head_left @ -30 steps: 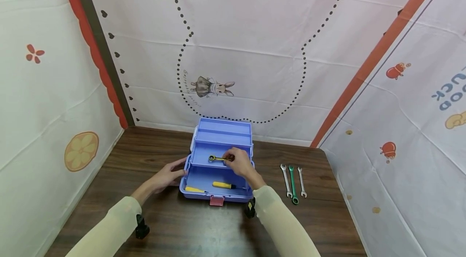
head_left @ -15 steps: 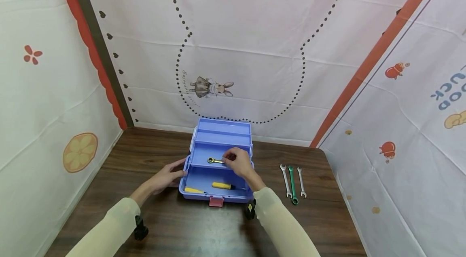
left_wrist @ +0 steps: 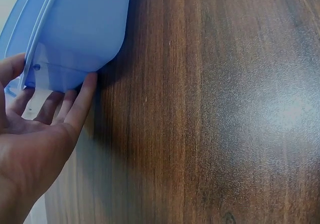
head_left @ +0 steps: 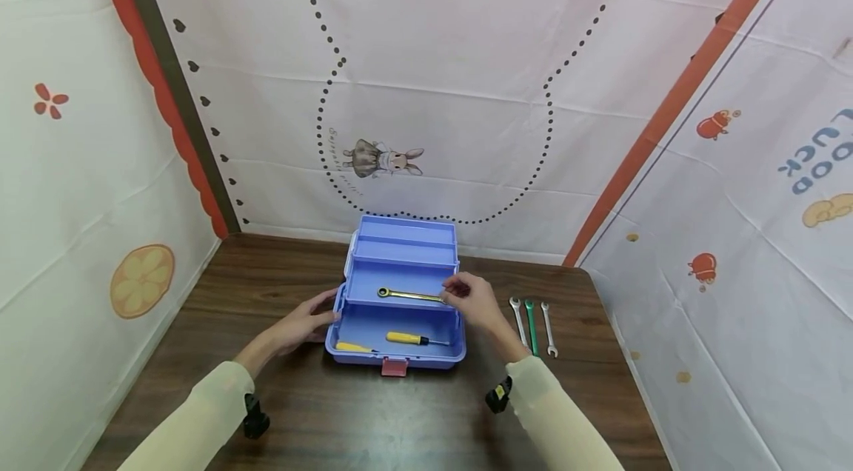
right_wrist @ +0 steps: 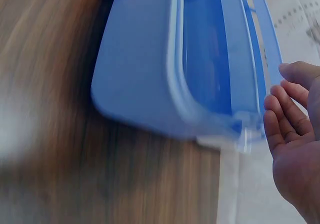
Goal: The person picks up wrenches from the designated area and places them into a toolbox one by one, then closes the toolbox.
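Observation:
The blue toolbox (head_left: 373, 319) stands with its lid and tray raised. My left hand (head_left: 303, 324) holds its left side, thumb at the rim and fingers against the outer wall, as the left wrist view shows on the blue wall (left_wrist: 85, 29). A yellowish ratchet wrench (head_left: 409, 295) lies along the raised tray. My right hand (head_left: 476, 301) is just off the wrench's right end, over the toolbox's right edge. In the right wrist view, the right hand (right_wrist: 297, 119) has loosely bent fingers and nothing between them.
In the toolbox's bottom lie a yellow-handled screwdriver (head_left: 406, 338) and another yellow-handled tool (head_left: 353, 346). On the table (head_left: 373, 426), right of the box, are a silver wrench (head_left: 517, 319), a green wrench (head_left: 531, 323) and a smaller silver wrench (head_left: 549, 330). A pink latch (head_left: 395, 366) hangs in front.
My right hand has let go of the ratchet wrench on the raised tray and moved right, uncovering more of it. My left hand stays at the toolbox's left side.

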Demonstrator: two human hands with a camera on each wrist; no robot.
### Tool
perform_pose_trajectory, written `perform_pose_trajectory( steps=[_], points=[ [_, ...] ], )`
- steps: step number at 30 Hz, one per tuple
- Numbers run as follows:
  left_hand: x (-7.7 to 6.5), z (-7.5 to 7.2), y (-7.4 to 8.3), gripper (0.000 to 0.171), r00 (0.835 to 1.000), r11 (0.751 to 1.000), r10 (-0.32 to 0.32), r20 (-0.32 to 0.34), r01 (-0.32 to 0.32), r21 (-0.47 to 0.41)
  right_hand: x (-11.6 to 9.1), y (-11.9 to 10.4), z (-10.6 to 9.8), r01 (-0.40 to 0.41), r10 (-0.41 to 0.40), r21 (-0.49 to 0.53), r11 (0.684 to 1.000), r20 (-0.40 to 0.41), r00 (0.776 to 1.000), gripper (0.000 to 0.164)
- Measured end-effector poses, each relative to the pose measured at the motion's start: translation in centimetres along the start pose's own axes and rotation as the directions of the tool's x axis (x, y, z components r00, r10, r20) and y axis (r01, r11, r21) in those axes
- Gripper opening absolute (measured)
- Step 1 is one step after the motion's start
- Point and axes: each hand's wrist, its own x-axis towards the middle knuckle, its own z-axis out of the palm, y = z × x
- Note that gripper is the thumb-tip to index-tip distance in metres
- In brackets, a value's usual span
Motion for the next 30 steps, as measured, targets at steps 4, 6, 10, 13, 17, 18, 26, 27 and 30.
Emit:
perform_pose_trajectory(
  steps=[4, 6, 10, 13, 17, 18, 26, 27, 30],
  points=[
    [-0.1, -0.2, -0.2, 0.074, 1.0, 1.0, -0.006, 0.006, 0.006, -0.011, -1.4, 0.7, -2.4, -0.031, 0.034, 0.042, 0.999, -0.064, 0.997, 0.018],
    [-0.1, -0.2, -0.1, 0.074, 1.0, 1.0, -0.007, 0.004, 0.007, -0.012, -2.0, 1.5, -3.6, -0.039, 0.044, 0.057, 0.998, -0.091, 0.995, 0.02],
    [-0.1, -0.2, 0.0, 0.073, 1.0, 1.0, -0.007, 0.004, 0.007, -0.013, -2.9, 3.7, -5.6, -0.059, 0.064, 0.043, 0.997, -0.121, 0.991, 0.021],
    [-0.1, -0.2, 0.0, 0.073, 1.0, 1.0, -0.006, 0.01, 0.006, -0.011, -3.6, 5.0, -6.9, -0.088, 0.088, 0.008, 0.996, -0.136, 0.987, 0.019],
    [-0.1, -0.2, 0.1, 0.072, 1.0, 1.0, -0.002, 0.012, 0.002, -0.009, -4.5, 6.6, -7.9, -0.111, 0.106, -0.024, 0.994, -0.163, 0.981, 0.02],
    [-0.1, -0.2, 0.1, 0.073, 1.0, 1.0, -0.002, 0.01, 0.002, -0.006, -4.7, 7.0, -8.1, -0.118, 0.111, -0.033, 0.992, -0.17, 0.979, 0.02],
    [-0.1, 0.2, 0.4, 0.073, 1.0, 1.0, -0.007, 0.005, 0.007, 0.012, -6.1, 9.4, -9.0, -0.224, 0.205, -0.058, 0.973, -0.231, 0.951, 0.024],
    [-0.1, 0.2, 0.3, 0.073, 1.0, 1.0, -0.01, 0.003, 0.01, 0.009, -6.2, 9.6, -9.0, -0.231, 0.212, -0.059, 0.971, -0.233, 0.949, 0.025],
    [-0.2, 0.1, 0.3, 0.072, 1.0, 1.0, -0.019, -0.009, 0.019, 0.005, -6.3, 10.4, -8.9, -0.252, 0.232, -0.059, 0.966, -0.234, 0.944, 0.026]
  ],
)
